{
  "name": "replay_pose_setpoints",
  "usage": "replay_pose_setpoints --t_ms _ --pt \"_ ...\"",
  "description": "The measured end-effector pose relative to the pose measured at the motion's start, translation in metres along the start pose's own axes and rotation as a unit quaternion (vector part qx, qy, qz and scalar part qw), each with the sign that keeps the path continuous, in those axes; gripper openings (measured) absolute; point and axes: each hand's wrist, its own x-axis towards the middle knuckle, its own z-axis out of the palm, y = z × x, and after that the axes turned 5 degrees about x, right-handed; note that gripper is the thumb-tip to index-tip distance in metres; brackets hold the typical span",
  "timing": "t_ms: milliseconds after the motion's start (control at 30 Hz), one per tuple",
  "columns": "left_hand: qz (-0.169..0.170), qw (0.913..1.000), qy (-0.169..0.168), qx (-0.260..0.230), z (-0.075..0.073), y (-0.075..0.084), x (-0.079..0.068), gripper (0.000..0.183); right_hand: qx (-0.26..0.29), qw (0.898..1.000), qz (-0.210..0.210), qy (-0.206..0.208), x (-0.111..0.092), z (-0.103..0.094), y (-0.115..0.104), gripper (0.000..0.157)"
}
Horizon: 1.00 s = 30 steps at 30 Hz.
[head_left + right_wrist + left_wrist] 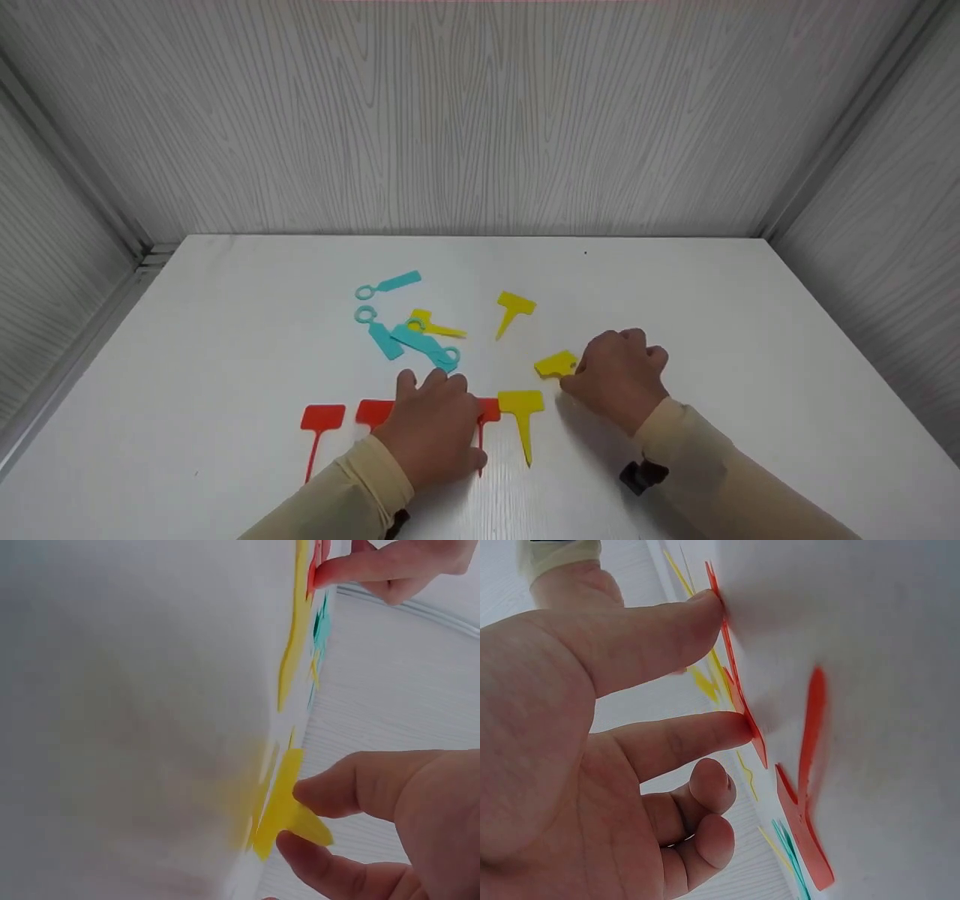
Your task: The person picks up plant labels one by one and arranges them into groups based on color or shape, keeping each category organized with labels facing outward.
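Risk of twisting for yellow T-shaped plastic tag (555, 365) over white tabletop (712, 337), from narrow stem pinch by right hand (619, 379), with left hand (435, 431), thumb and forefinger apart, touching red oblong-headed plastic tag (491, 409).

Free passage spans the tabletop (750, 330) at right rear and far left, while turquoise tags (385, 341) and yellow tags (516, 303) obstruct the centre, red tags (323, 417) the near side, and a wood-grained wall (480, 120) the back.

Wood-grain panels (480, 112) around white tabletop (712, 300)
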Motion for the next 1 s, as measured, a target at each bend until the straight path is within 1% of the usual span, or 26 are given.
replay_pose_setpoints --t_ms 200,467,633,733,1000 --pt "-0.004 1.0 -0.002 0.001 0.0 0.001 0.0 0.059 -0.028 1.0 -0.006 -0.008 -0.019 0.001 0.011 0.025" --pt "-0.001 1.0 0.008 0.001 0.001 0.0 -0.001 0.059 -0.028 0.999 -0.012 -0.02 -0.034 0.003 0.01 0.029" --pt "0.004 0.9999 0.016 -0.003 0.002 -0.001 -0.002 0.06 -0.047 0.998 -0.011 -0.036 -0.038 0.003 0.008 0.03" --pt "0.004 0.9999 0.013 -0.006 0.002 -0.001 -0.002 0.06 -0.053 0.998 -0.007 -0.045 -0.039 0.005 0.006 0.031" --pt "0.002 1.0 0.009 0.003 0.001 0.0 -0.001 0.06 -0.043 0.998 -0.007 -0.046 -0.045 0.005 0.004 0.029"
